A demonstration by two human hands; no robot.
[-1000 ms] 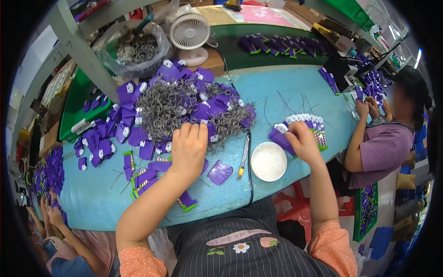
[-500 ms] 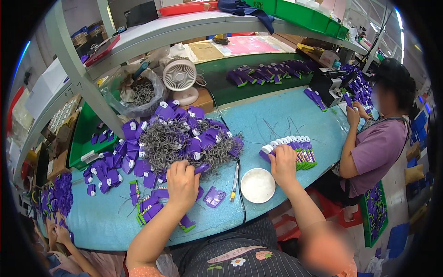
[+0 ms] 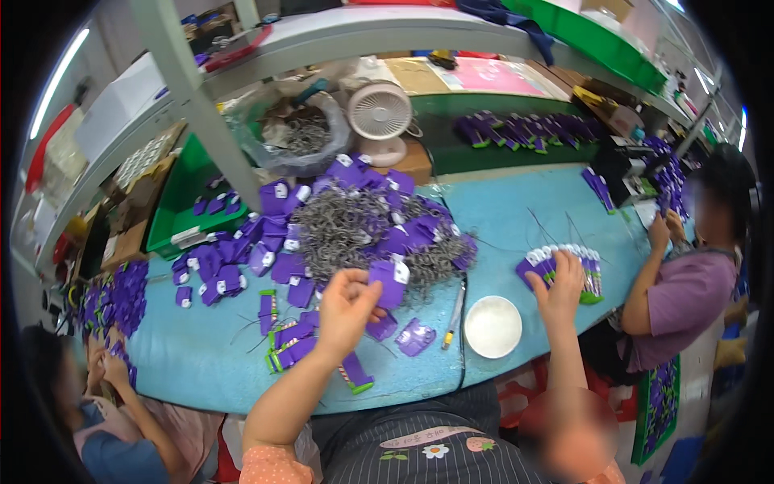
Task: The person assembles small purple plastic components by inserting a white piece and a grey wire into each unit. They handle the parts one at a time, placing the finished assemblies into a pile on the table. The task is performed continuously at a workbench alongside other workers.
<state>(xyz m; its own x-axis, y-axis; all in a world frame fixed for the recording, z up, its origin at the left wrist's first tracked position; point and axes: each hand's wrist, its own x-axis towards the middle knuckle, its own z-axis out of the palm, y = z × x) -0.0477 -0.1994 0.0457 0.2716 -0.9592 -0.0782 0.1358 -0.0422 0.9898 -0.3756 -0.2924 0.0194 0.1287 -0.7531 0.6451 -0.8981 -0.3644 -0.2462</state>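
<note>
Your left hand (image 3: 345, 310) pinches one purple card package with a white label (image 3: 390, 281) just in front of the grey wire pile (image 3: 347, 230). More purple cards (image 3: 234, 266) lie scattered left of that pile and behind it. Well right of the pile, your right hand (image 3: 563, 282) rests on a fanned row of purple cards with green ends (image 3: 564, 266). Further purple stacks (image 3: 524, 129) sit far behind the pile, on the green mat.
</note>
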